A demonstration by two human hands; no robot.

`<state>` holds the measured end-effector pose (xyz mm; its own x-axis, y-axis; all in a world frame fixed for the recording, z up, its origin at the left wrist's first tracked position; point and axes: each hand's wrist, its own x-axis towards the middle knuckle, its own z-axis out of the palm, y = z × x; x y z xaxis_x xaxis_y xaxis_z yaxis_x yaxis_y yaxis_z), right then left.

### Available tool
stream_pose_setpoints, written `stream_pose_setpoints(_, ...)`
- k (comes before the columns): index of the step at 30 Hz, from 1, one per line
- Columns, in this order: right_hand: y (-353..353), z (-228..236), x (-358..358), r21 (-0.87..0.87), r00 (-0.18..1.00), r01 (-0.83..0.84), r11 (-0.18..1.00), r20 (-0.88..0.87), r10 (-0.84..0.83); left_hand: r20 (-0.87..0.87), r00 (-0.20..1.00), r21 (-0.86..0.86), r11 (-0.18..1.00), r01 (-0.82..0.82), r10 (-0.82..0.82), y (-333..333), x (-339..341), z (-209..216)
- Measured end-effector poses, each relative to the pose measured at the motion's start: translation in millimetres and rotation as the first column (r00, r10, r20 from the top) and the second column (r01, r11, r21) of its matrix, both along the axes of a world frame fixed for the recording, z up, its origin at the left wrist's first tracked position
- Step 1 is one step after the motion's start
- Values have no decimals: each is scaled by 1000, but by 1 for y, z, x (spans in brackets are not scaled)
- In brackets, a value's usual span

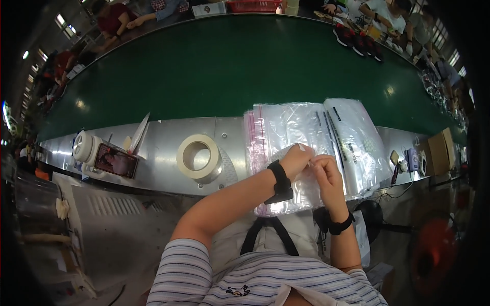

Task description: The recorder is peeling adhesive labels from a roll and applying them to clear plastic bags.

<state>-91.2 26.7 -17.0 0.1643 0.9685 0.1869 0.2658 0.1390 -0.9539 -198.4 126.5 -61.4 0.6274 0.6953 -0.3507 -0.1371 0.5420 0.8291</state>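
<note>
My left hand (296,159) and my right hand (326,176) meet over a stack of clear plastic zip bags (286,130) with pink seal strips along their left edge. Both hands pinch one thin clear bag (306,186) lifted slightly off the stack, fingertips close together at its top edge. Each wrist wears a black band. A second pile of clear bags with dark print (357,137) lies overlapping to the right.
A roll of beige tape (198,157) sits on the steel ledge (163,132), with a phone (116,160) and a white tape dispenser (84,147) further left. A green conveyor belt (229,66) runs behind. Other people work along its far side. Small gadgets and cables (411,162) lie at the right.
</note>
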Motion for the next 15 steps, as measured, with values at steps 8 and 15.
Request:
stream_pose_setpoints(8, -25, 4, -12, 45, 625, -207, 977, 774, 97, 25, 1000, -382, 924, 18, -9, -18, -81, 21)
stream_pose_setpoints(15, -4, -19, -19, 117, 666, -228, 967, 743, 67, 108, 982, 74, 984, -162, 153, -64, -114, 20)
